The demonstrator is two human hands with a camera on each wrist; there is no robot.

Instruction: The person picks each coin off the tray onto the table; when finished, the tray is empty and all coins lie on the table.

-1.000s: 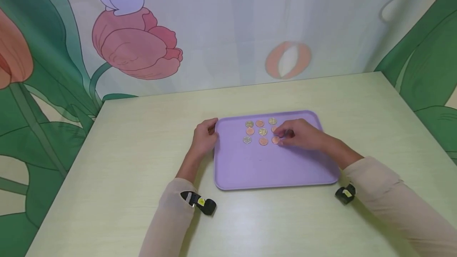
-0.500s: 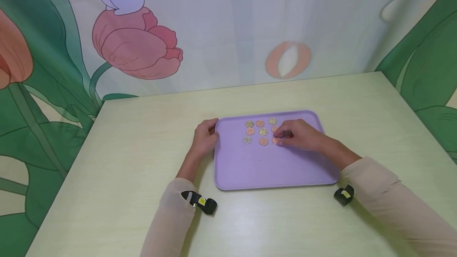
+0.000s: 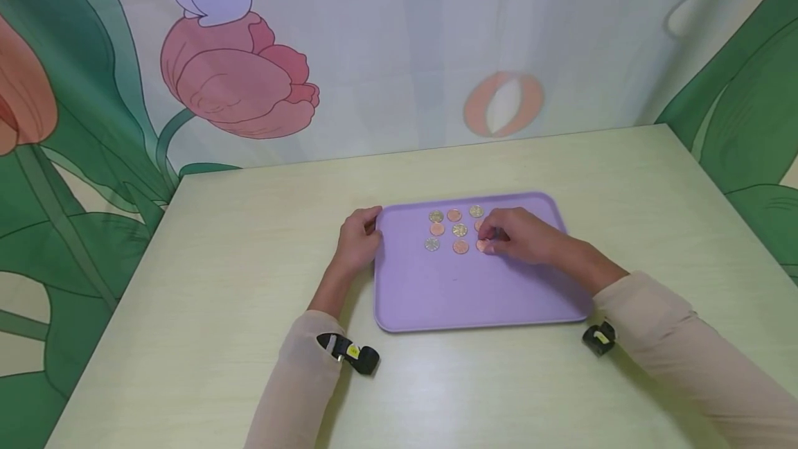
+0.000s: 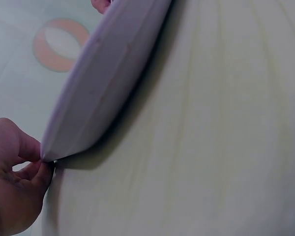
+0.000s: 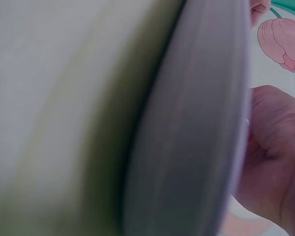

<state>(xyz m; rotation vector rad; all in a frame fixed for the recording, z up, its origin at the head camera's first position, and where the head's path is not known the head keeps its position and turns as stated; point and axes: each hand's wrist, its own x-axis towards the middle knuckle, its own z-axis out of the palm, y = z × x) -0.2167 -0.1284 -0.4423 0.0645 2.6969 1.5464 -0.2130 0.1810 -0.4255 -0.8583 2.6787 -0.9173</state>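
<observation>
Pale green desk (image 3: 218, 296) under us, w/ a flower-print backdrop (image 3: 237, 82) behind it. Nearest to us, both forearms in light sleeves reach fwd, each w/ a small black wrist cam strapped on.

Just past them sits a purple tray (image 3: 461, 289), flat on the desk, roughly center. Our left hand (image 3: 357, 241) is at the tray's far-left corner, fingers curled round the rim; the left wrist view shows thumb and fingertip pinching that edge (image 4: 44, 157).

Our right hand (image 3: 520, 234) rests on the tray's far-right part, fingers bent down, tips pinching a copper coin (image 3: 482, 246) at the right end of the near row; how firm the grip is, we can't tell.

Coins (image 3: 459, 230) lie in a 3x3 grid on the far half of the tray, silver and copper alternating, close but not touching. The right-col middle one is mostly hidden by our fingers.

Right wrist view shows only the tray's rim (image 5: 196, 137), blurred, and the palm.
</observation>
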